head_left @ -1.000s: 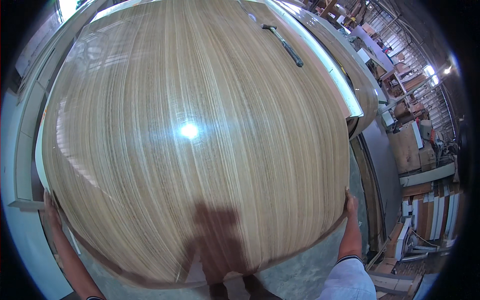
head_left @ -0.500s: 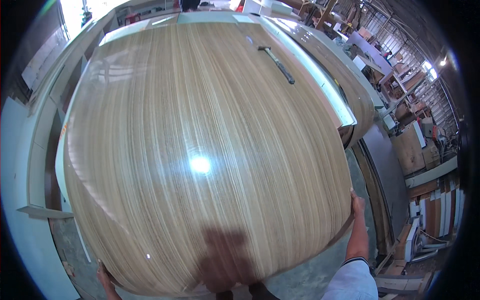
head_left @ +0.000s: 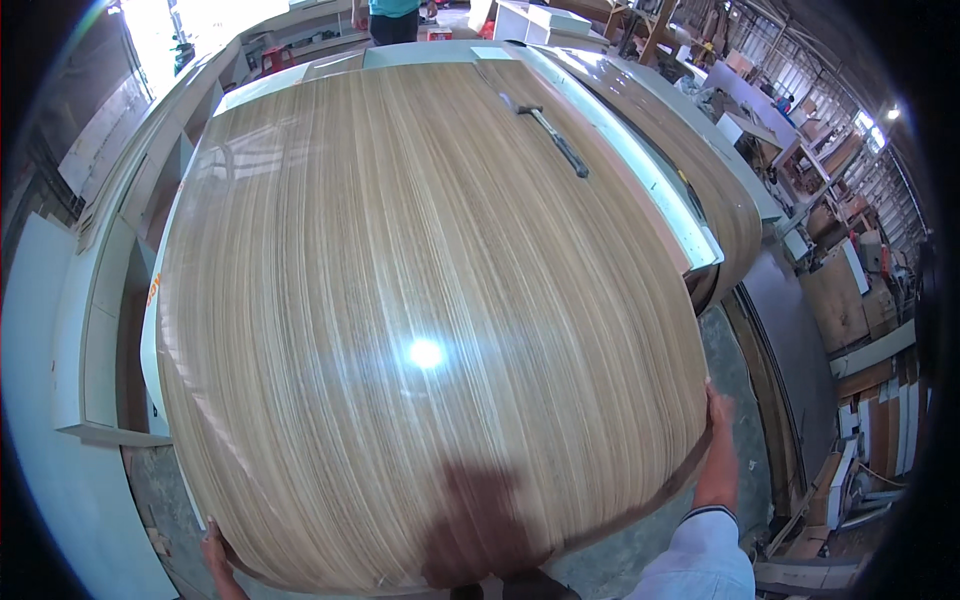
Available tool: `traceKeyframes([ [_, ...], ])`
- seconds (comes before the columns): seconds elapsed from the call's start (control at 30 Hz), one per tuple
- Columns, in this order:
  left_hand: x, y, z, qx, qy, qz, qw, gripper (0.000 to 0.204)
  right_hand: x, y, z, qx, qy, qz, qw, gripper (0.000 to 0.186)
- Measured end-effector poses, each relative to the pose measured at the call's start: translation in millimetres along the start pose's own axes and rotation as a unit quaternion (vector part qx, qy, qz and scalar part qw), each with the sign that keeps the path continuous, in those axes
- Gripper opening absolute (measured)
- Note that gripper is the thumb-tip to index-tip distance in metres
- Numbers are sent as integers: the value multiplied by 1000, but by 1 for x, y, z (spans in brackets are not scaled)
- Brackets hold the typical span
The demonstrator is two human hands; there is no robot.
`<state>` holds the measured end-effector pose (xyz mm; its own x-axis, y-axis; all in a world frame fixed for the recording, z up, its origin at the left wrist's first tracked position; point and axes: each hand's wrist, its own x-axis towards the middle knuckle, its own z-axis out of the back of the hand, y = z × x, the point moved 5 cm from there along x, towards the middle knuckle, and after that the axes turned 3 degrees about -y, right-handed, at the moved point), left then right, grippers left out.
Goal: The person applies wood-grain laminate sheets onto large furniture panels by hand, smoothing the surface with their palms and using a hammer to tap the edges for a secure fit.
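A large glossy wood-grain laminate sheet (head_left: 420,250) spreads out in front of me, brown with pale streaks running lengthwise. At its near left corner, my left hand (head_left: 214,548) grips the edge, thumb on top and fingers hidden beneath. My right hand (head_left: 718,410) is closed on the right edge, farther from me, with its fingers mostly out of sight under the sheet. A hammer (head_left: 553,140) with a dark grip lies on the sheet toward the far right. The near edge bows, and a bright lamp reflection and my shadow show on the surface.
Pale boards (head_left: 420,54) show beyond the sheet's far edge. Another wood-grain panel (head_left: 720,200) lies to the right, beside a white strip (head_left: 660,180). White cabinet frames (head_left: 100,350) stand at left. A person in a teal shirt (head_left: 394,8) stands at the far end.
My view has tilted up a little, so more of the person at the far end shows. Both hands keep their hold on the sheet's edges, and the hammer stays in place on it.
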<state>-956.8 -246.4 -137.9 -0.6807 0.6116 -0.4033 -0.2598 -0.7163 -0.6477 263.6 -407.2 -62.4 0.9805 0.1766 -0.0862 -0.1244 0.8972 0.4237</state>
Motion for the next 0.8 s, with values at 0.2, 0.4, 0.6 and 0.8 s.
traceKeyframes([
  [0.2, -22, -2, -13, -35, 35, -3, 999, 84, -6, -20, -5, 39, -41, 14, 998, 92],
  [0.4, 29, 48, -2, 31, 27, 43, 998, 77, 1, 174, 6, -24, -306, 340, 889, 40],
  [0.6, 22, 37, -6, 34, 21, 47, 998, 77, -16, 499, -131, 85, -114, 515, 845, 49],
  [0.8, 17, 13, -25, 38, 20, 44, 998, 77, 9, 609, -195, -11, -67, 476, 877, 54],
])
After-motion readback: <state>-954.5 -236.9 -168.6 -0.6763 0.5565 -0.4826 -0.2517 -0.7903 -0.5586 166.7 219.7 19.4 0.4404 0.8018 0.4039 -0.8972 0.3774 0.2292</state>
